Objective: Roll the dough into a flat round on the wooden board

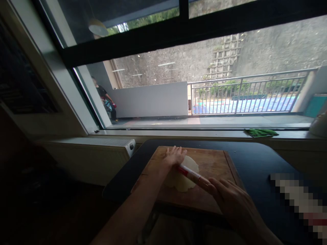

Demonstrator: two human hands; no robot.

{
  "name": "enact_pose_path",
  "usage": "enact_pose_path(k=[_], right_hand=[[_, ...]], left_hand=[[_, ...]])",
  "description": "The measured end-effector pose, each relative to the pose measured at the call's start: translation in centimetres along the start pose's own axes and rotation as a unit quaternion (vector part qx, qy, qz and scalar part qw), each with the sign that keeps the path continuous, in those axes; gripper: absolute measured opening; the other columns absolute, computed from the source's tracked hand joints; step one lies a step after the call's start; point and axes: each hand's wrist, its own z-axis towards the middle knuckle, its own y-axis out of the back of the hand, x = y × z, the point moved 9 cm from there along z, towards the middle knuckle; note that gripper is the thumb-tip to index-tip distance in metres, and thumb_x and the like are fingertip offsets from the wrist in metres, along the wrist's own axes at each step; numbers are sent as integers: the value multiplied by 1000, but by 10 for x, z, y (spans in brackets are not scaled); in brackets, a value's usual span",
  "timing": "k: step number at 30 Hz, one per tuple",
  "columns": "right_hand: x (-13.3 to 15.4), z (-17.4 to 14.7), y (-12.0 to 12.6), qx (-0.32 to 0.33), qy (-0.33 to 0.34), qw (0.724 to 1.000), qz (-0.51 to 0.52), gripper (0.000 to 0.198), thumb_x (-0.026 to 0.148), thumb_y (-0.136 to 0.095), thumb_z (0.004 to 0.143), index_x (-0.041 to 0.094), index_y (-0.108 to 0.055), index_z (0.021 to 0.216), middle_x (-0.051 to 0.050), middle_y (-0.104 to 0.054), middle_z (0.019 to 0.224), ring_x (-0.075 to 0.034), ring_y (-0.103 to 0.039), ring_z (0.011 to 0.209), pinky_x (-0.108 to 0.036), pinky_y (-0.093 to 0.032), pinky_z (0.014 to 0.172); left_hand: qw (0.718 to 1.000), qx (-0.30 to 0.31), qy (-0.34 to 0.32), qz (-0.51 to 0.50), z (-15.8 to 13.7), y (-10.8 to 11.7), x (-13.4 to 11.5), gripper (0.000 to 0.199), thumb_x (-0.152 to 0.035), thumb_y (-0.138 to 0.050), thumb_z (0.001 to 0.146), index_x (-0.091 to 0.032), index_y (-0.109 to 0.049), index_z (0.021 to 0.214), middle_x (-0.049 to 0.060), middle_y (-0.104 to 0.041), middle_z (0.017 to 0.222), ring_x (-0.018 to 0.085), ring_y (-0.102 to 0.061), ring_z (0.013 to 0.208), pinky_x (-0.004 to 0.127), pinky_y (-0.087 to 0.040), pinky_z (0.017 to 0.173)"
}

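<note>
A flat, pale sheet of dough (182, 182) with an uneven edge lies on a wooden board (212, 156). Across it slants a rolling pin (195, 176) with a red and white band. My left hand (175, 156) is at the pin's far end, fingers stretched out and spread over the board and the dough's edge; whether the palm presses on the pin is hidden. At the near end, my right hand (227, 194) lies over the pin with its fingers bent around it.
The board rests on a dark table (258, 166) below a large window. A green cloth (262, 132) lies on the sill. Left of the table stands a radiator (89, 156). A blurred-out object (298, 197) is at the right edge. Outside, a person (106, 98) stands by a wall.
</note>
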Motion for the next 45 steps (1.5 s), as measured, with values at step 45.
enact_pose_path(k=[45], right_hand=[[17, 146, -93, 82, 110, 983, -121, 26, 33, -41, 89, 29, -59, 108, -6, -60, 107, -24, -51, 103, -40, -37, 82]], left_hand=[[981, -182, 61, -10, -60, 31, 68, 49, -43, -20, 93, -20, -57, 117, 9, -55, 126, 27, -34, 128, 55, -20, 105]])
